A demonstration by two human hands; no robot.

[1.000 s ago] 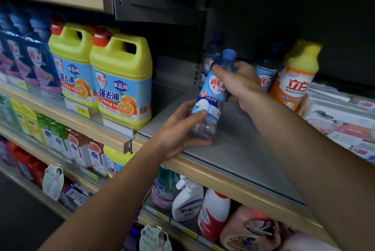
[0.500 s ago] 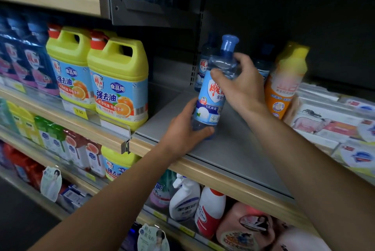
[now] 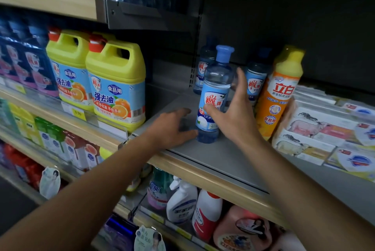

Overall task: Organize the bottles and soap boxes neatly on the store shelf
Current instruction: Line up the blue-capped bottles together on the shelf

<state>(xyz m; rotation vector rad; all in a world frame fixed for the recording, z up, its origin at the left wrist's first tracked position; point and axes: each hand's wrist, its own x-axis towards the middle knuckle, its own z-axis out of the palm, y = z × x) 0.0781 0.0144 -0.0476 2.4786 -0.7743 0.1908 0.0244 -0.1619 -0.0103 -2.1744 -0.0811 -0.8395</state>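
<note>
Blue-capped bottle point(image 3: 213, 96) labelled 雕牌 stands upright; left hand point(image 3: 172, 129) and right hand point(image 3: 233, 112) spread beside it.

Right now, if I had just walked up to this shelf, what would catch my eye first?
Probably the clear blue-capped bottle standing upright mid-shelf, with the right hand spread open beside it and the left hand flat on the shelf by its base. Next, the two big yellow jugs to its left, and the orange bottle with a yellow cap to its right, next to stacked soap boxes.
</note>
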